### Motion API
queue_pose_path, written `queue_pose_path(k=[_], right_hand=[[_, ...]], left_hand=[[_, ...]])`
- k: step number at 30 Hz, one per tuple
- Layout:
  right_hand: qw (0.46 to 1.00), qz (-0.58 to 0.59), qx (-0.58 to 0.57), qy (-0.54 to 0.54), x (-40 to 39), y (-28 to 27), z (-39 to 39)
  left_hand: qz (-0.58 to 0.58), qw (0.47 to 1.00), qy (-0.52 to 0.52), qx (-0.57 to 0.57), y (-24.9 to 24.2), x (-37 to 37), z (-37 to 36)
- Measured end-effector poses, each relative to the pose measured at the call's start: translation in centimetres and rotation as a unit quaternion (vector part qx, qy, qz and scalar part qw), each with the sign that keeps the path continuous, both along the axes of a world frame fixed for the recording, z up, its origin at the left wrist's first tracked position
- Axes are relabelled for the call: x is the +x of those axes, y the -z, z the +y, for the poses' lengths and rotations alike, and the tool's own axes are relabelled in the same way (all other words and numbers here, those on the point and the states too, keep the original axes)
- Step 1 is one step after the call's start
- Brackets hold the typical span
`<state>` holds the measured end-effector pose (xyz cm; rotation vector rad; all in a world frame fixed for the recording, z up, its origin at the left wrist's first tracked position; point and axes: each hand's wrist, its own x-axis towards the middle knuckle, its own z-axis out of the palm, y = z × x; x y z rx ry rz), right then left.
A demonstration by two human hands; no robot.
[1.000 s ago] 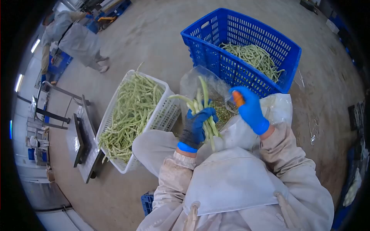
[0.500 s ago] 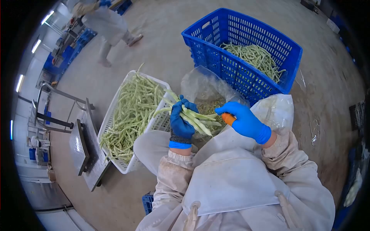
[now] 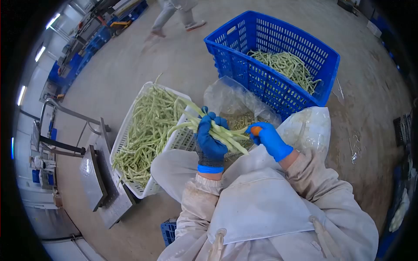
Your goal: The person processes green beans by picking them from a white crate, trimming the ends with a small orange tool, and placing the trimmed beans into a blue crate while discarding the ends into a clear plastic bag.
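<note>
My left hand (image 3: 212, 138), in a dark blue glove, is closed round a small bunch of green beans (image 3: 224, 140) whose ends stick out on both sides. My right hand (image 3: 271, 141), in a bright blue glove, grips a tool by its orange handle (image 3: 256, 130), close to the right-hand ends of the beans. Whatever blade the tool has cannot be made out. Under my hands lies a clear plastic bag (image 3: 230, 98) with small green trimmings (image 3: 244, 119) in it.
To the left stands a white basket (image 3: 117, 143) heaped with green beans, beside a metal platform scale (image 3: 111, 191). A blue crate (image 3: 272, 93) holding more beans is ahead on the right. Farther off, a person's legs (image 3: 178, 15) show at the top.
My right hand has moved left and down, turning with the orange handle nearer the bean ends. My left hand has shifted slightly right with the bunch. The person behind has walked right.
</note>
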<state>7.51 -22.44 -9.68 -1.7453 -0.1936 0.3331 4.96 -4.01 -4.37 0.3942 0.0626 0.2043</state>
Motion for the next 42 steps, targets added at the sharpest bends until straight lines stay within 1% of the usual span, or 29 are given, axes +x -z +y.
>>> queue_pose_path(k=[1, 2, 3, 4, 5, 6, 7, 8, 10, 11, 12, 13, 15, 16, 17, 18, 20, 21, 23, 24, 25, 27, 28, 31, 37, 39, 40, 41, 42], right_hand=[[0.982, 0.162, 0.085, 0.05, 0.8, 2.2, -0.8], [0.982, 0.16, 0.087, 0.052, 1.3, 3.8, -2.1], [0.995, 0.074, 0.014, 0.065, 1.8, 4.0, -3.1], [0.995, -0.01, -0.06, 0.075, 2.1, 4.3, -3.6], [0.995, -0.008, -0.059, 0.074, 2.4, 4.8, -3.6], [0.974, -0.208, -0.072, 0.056, 2.6, 2.6, -2.8], [0.911, -0.401, -0.082, 0.039, 2.7, 0.4, -1.9], [0.911, -0.403, -0.079, 0.042, 2.3, -1.2, -0.9], [0.942, -0.318, 0.043, -0.101, 1.0, -4.0, 0.5], [0.942, -0.319, 0.044, -0.1, 0.6, -5.1, 0.4], [0.963, -0.195, 0.004, -0.184, 0.3, -6.2, 0.2], [0.961, -0.066, -0.037, -0.265, 0.0, -6.9, 0.2], [0.959, -0.039, -0.042, -0.278, -0.2, -7.3, -1.5], [0.96, -0.049, -0.045, -0.271, -0.2, -7.3, -3.0], [0.962, -0.059, -0.048, -0.262, 0.0, -7.4, -4.1], [0.962, -0.059, -0.049, -0.263, 0.0, -7.8, -4.6], [0.983, -0.016, -0.023, -0.179, -0.1, -8.4, -5.6], [0.984, -0.02, -0.025, -0.175, -0.2, -8.2, -5.3], [0.99, -0.109, 0.017, -0.091, -0.2, -7.5, -3.3], [0.981, -0.182, -0.01, -0.068, -0.3, -7.4, -2.3], [0.98, -0.187, -0.01, -0.07, -0.2, -7.6, -1.5], [0.909, -0.367, -0.173, -0.097, -0.2, -7.9, -0.4], [0.904, -0.382, -0.171, -0.089, -0.2, -6.7, 0.1], [0.887, -0.387, -0.228, -0.11, -0.3, -6.7, 0.2], [0.847, -0.437, -0.272, -0.134, -0.7, -6.3, -0.1], [0.841, -0.432, -0.287, -0.155, -0.4, -6.7, -0.6], [0.861, -0.392, -0.253, -0.2, -0.2, -7.2, -1.0], [0.878, -0.349, -0.219, -0.243, -0.1, -7.9, -1.3], [0.879, -0.348, -0.222, -0.24, 0.4, -8.7, -1.5]], left_hand=[[0.0, 1.0, 0.004, 0.001, -0.3, -0.1, 0.5], [-0.007, 1.0, 0.022, -0.021, -0.7, -0.1, 1.6], [-0.015, 0.998, 0.037, -0.045, -1.3, 0.0, 2.4], [-0.044, 0.998, 0.011, -0.036, -1.9, 0.1, 2.8], [-0.042, 0.998, 0.01, -0.035, -2.0, 0.1, 3.0], [-0.041, 0.998, 0.014, -0.045, -2.1, 0.2, 3.1], [-0.041, 0.998, 0.02, -0.054, -2.3, 0.4, 3.3], [-0.051, 0.992, 0.03, -0.109, -2.0, 0.5, 3.0], [-0.06, 0.991, 0.051, -0.109, -1.0, 0.8, 2.9], [-0.071, 0.989, 0.07, -0.112, -0.6, 0.9, 3.0], [-0.051, 0.994, 0.066, -0.075, -0.9, 0.7, 2.9], [-0.052, 0.994, 0.063, -0.074, -0.8, 0.7, 3.3], [-0.02, 0.99, 0.021, -0.135, -0.7, 0.4, 5.1], [-0.023, 0.996, -0.007, -0.092, -0.4, 0.1, 6.3], [-0.04, 0.993, 0.025, -0.105, 1.1, 0.1, 8.5], [-0.025, 0.998, -0.001, -0.049, 1.3, -0.1, 9.4], [0.048, 0.998, -0.035, 0.034, 2.3, -0.7, 9.4], [0.043, 0.998, -0.031, 0.033, 2.9, -0.7, 8.3], [0.104, 0.982, 0.018, 0.158, 4.4, -0.6, 5.4], [0.097, 0.984, 0.052, 0.143, 4.5, -0.6, 3.5], [0.092, 0.984, 0.084, 0.127, 4.2, -0.6, 1.5], [0.134, 0.981, 0.121, 0.076, 1.5, -0.9, -1.4], [0.103, 0.986, 0.105, 0.077, 1.2, -1.0, -2.0], [0.099, 0.987, 0.123, 0.024, 0.9, -1.1, -1.5], [0.093, 0.986, 0.102, 0.092, -0.2, -1.4, -1.6], [0.09, 0.964, 0.085, 0.237, -0.4, -1.8, -1.4], [0.077, 0.947, 0.075, 0.302, -1.1, -1.8, -1.2], [0.074, 0.947, 0.078, 0.301, -1.0, -1.7, -1.0], [0.06, 0.933, 0.054, 0.352, -0.9, -1.7, -0.9]])
